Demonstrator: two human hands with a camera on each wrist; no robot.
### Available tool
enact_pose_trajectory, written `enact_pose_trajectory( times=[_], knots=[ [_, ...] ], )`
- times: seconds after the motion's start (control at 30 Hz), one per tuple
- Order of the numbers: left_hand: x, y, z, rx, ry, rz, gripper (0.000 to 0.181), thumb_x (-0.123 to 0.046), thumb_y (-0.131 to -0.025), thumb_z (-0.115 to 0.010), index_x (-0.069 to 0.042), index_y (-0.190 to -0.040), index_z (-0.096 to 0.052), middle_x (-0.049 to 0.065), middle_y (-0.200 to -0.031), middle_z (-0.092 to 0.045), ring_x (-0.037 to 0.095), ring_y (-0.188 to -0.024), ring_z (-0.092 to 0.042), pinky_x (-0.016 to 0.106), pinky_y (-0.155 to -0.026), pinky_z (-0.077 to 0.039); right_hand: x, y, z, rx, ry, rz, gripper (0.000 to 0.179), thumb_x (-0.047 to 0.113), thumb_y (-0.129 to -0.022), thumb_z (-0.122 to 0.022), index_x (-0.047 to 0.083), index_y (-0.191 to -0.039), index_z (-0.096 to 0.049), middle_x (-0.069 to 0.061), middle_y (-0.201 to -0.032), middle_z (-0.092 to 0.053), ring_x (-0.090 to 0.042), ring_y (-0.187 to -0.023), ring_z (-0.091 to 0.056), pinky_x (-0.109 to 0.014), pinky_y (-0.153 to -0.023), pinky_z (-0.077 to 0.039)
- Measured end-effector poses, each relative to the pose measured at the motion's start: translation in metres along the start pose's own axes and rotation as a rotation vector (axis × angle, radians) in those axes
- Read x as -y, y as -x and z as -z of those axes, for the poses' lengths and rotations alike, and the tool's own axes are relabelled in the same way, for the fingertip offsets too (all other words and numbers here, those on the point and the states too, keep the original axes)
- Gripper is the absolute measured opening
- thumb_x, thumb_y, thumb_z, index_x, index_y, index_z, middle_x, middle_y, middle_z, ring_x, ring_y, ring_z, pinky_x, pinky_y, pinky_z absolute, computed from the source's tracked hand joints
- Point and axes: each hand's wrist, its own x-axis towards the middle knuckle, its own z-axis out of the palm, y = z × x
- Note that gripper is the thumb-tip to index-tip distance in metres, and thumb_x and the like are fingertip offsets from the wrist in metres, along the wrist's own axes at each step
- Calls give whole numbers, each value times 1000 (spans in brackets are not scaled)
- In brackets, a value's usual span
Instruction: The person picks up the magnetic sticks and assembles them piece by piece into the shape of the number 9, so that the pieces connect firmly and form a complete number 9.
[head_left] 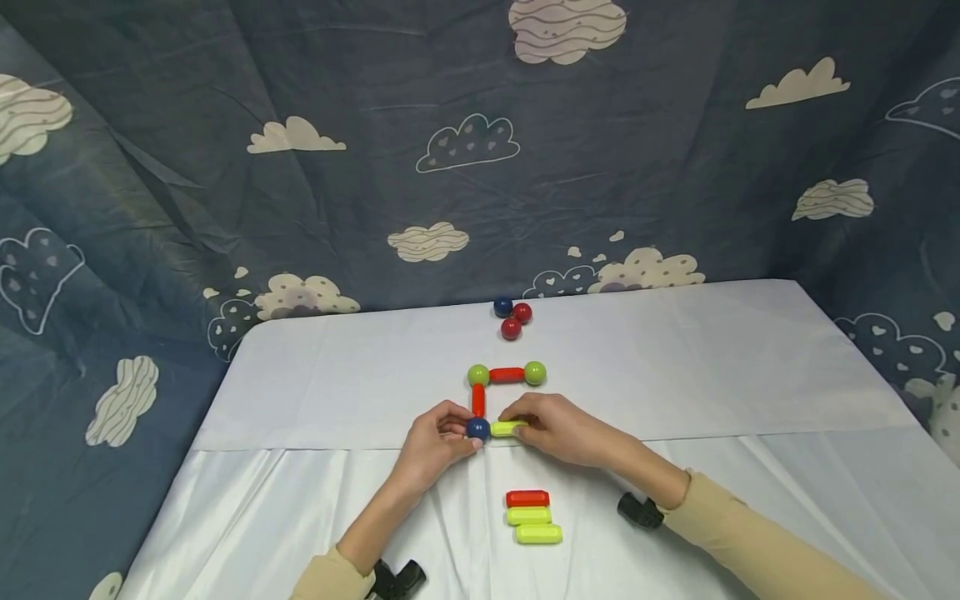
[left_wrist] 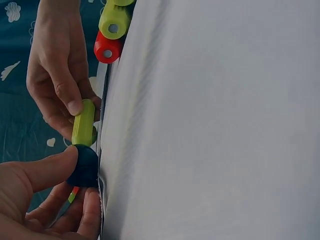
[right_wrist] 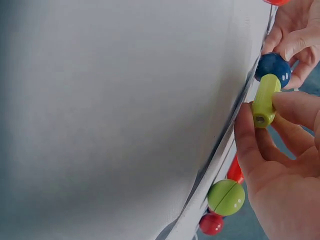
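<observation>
My left hand (head_left: 433, 442) pinches a dark blue ball (head_left: 477, 429) between thumb and fingers. From the right, my right hand (head_left: 558, 425) pinches a yellow-green rod (head_left: 504, 429), whose end touches the blue ball. In the right wrist view the rod (right_wrist: 266, 100) shows a round metal disc in its free end. A red rod (head_left: 478, 400) runs back from the blue ball to a green ball (head_left: 478, 375). Another red rod (head_left: 507, 375) joins that one to a second green ball (head_left: 535, 372). The left wrist view shows the blue ball (left_wrist: 84, 166) under my left thumb.
Close to me lie a loose red rod (head_left: 527, 498) and two yellow-green rods (head_left: 538, 534), side by side. Near the back edge of the white-covered table (head_left: 345, 367) sit a blue ball (head_left: 503, 307) and two red balls (head_left: 511, 329). Behind hangs a dark cloud-patterned cloth (head_left: 360, 192).
</observation>
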Motion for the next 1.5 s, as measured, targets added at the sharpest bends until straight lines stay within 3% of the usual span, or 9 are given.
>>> enact_pose_trajectory(
  times=[0.27,0.37,0.57,0.63,0.77,0.87,1.27,1.4,1.5],
  knots=[
    [-29,12,2,11,2,-1,26,7,-82,-73,7,-106,-63,21,-97,-62,24,-85,-55,18,-68,-48,-2,-2,1,18,-24,-17,26,6,-93,-66,9,-118,-69,0,-113,-67,-14,-101,-60,-35,-91,-51],
    [-18,7,1,11,1,-14,28,5,-81,-75,4,-106,-64,17,-95,-62,21,-84,-55,19,-68,-49,-2,-1,2,10,2,-25,27,8,-92,-68,9,-119,-69,1,-113,-67,-12,-99,-59,-33,-90,-51],
    [1,-2,0,0,-16,-4,29,-3,-80,-79,-3,-106,-66,9,-94,-62,19,-84,-55,21,-70,-50,12,15,6,-85,130,-3,25,11,-88,-73,13,-113,-70,3,-108,-65,-15,-95,-58,-35,-85,-51],
    [2,-1,0,-3,-17,-9,29,-2,-80,-79,-2,-105,-66,10,-94,-63,19,-84,-55,21,-71,-50,17,24,5,-44,115,3,23,13,-88,-74,15,-110,-70,6,-105,-65,-15,-94,-57,-35,-85,-51],
    [2,-1,1,-3,-19,-19,29,-2,-80,-79,-2,-105,-66,10,-94,-63,20,-84,-55,21,-70,-49,21,39,2,123,59,-19,22,21,-88,-75,20,-110,-71,13,-101,-63,-12,-92,-57,-32,-83,-50],
    [3,-1,1,-5,-28,-12,29,-3,-80,-79,-3,-105,-66,9,-93,-62,19,-83,-55,21,-70,-49,21,45,-2,174,75,-35,22,23,-86,-77,22,-108,-72,16,-97,-62,-10,-89,-56,-29,-80,-50],
    [5,-3,1,-9,-23,-8,29,-2,-79,-79,-3,-105,-66,8,-92,-62,19,-83,-55,21,-69,-49,22,45,-12,168,158,-13,19,19,-84,-77,21,-102,-74,18,-86,-60,-6,-75,-54,-24,-69,-47],
    [5,-2,1,-6,-14,-10,29,-2,-79,-79,-2,-105,-66,9,-92,-62,19,-83,-55,21,-69,-49,22,46,-9,158,165,-23,20,19,-86,-75,19,-106,-74,17,-93,-62,-6,-79,-55,-26,-74,-49],
    [4,-2,0,-3,-13,-10,29,-1,-79,-79,-2,-105,-66,10,-92,-62,19,-83,-55,21,-70,-49,20,47,-4,147,110,-48,23,19,-88,-73,18,-111,-73,16,-100,-62,-7,-85,-55,-28,-78,-50]
  ],
)
